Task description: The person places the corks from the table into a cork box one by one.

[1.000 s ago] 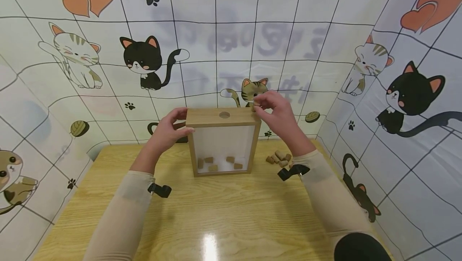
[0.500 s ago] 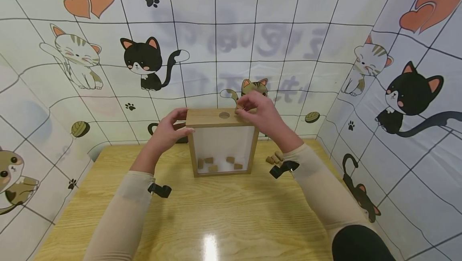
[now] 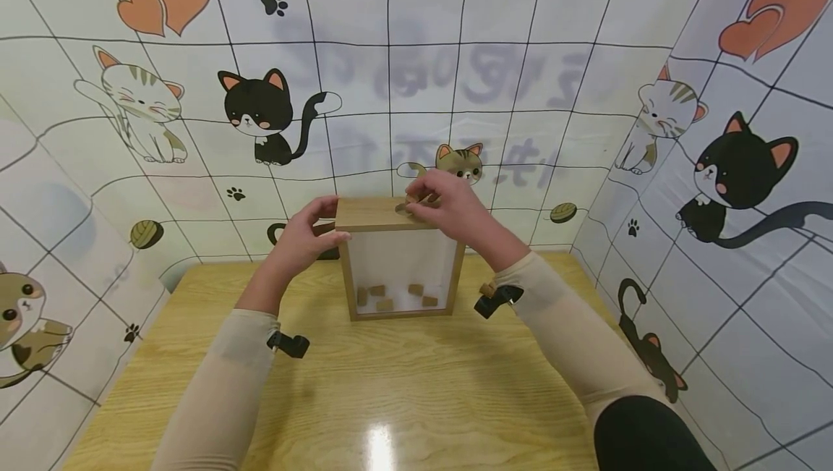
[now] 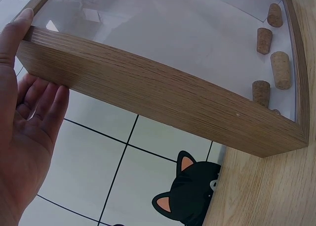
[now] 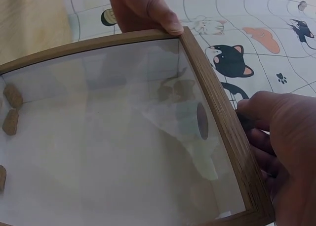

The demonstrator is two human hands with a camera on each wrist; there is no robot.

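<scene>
The left hand (image 3: 304,239) grips the upper left corner of the wooden box (image 3: 400,260), which stands upright near the middle of the surface's (image 3: 371,377) far edge, before a cat-print backdrop (image 3: 416,80); loose corks (image 3: 385,305) lie along its floor. At the round hole (image 3: 400,208) on top, the right hand (image 3: 449,208) pinches a small brown piece (image 3: 410,199), its fingers mostly hiding it and partly covering the hole. Toward the far right corner, the black wrist mount (image 3: 497,302) and sleeve (image 3: 560,337) leave only part of an outer cork (image 3: 487,289) showing.
</scene>
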